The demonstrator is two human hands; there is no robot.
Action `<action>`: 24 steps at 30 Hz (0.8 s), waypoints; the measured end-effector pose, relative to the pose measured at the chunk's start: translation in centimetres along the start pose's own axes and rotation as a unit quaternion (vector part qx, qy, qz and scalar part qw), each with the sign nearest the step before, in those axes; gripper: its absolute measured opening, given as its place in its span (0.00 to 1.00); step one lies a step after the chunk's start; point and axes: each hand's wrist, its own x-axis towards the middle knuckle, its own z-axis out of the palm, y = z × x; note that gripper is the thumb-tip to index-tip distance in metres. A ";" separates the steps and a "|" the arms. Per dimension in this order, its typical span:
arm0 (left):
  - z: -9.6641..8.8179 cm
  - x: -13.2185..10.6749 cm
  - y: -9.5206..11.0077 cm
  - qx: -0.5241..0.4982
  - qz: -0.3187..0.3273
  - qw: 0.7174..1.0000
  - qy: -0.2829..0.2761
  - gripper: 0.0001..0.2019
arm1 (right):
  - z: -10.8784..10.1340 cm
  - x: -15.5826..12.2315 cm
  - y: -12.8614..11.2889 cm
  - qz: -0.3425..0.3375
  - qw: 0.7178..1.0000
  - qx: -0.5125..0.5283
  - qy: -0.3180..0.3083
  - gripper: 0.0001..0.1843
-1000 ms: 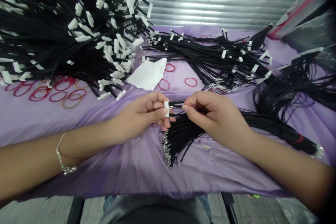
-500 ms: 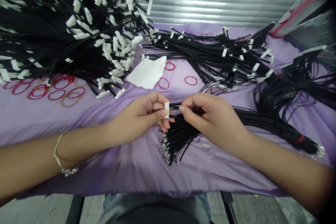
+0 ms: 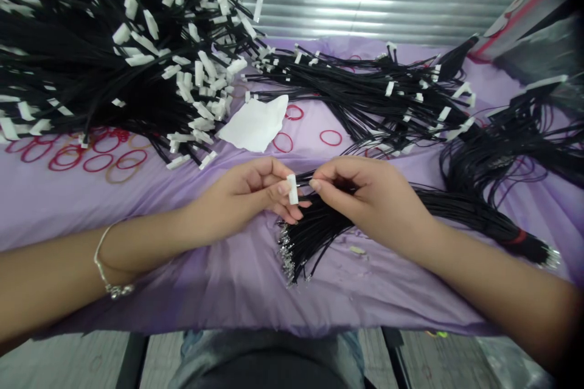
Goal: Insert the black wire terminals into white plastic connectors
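Tilted slightly since the earlier frame, the white connector housing (image 3: 292, 189) is now separated from the right fingertips by a narrower gap. It is pinched between thumb and forefinger of the left hand (image 3: 253, 189), the remaining fingers being loosely spread beneath. By the right hand (image 3: 370, 194), closed to a narrow pinch, a thin wire (image 3: 303, 183) appears to be held, directed toward the housing; whether its tip is seated cannot be told. Below and between the hands, a bundle of black wires (image 3: 322, 222) is laid with its metal terminals (image 3: 286, 255) exposed, on purple sheeting (image 3: 191, 292). Beyond the left hand are found a white paper scrap (image 3: 255, 124) and red bands (image 3: 331, 137). For good control, the housing is best kept steady, and the wire gripped close behind its tip and advanced straight, since bending seems likely at an angle.
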 end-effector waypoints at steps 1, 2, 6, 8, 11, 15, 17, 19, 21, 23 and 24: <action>0.0 0.0 0.0 -0.003 -0.001 1.000 0.001 0.08 | -0.1 0.0 0.0 0.006 1.000 0.011 -0.005 0.07; 0.0 0.0 0.0 -0.003 -0.003 1.000 0.003 0.08 | -0.1 0.0 0.0 0.010 1.000 0.022 -0.010 0.07; 0.1 0.2 0.1 0.013 -0.008 1.000 0.016 0.09 | 0.0 0.0 0.0 0.013 0.998 0.054 -0.024 0.06; 0.1 0.2 0.1 0.020 -0.010 1.000 0.017 0.08 | 0.2 0.0 0.0 0.012 0.998 0.061 -0.026 0.06; 0.2 0.2 0.2 0.027 -0.015 0.999 0.017 0.08 | 0.6 -0.1 0.1 0.006 0.998 0.061 -0.022 0.07; 0.1 0.2 0.0 0.033 -0.017 0.999 0.014 0.08 | 1.1 -0.1 0.3 -0.001 0.998 0.055 -0.016 0.07; 0.0 0.2 -0.1 0.041 -0.017 0.999 0.008 0.08 | 1.1 -0.1 0.2 -0.007 0.999 0.046 -0.019 0.07; 0.0 0.1 -0.1 0.069 0.004 0.998 0.002 0.07 | 0.5 -0.1 0.0 -0.035 0.999 0.012 -0.025 0.07; 0.0 -0.1 0.3 0.142 0.056 0.988 0.019 0.09 | -0.7 -0.2 -0.4 -0.065 0.997 -0.044 -0.010 0.06; 0.0 -0.5 0.8 0.268 0.113 0.956 0.045 0.11 | -2.2 -0.2 -0.9 -0.070 0.992 -0.098 0.046 0.06; 0.0 -0.8 1.1 0.342 0.134 0.929 0.049 0.12 | -2.9 -0.3 -1.1 -0.069 0.987 -0.121 0.078 0.06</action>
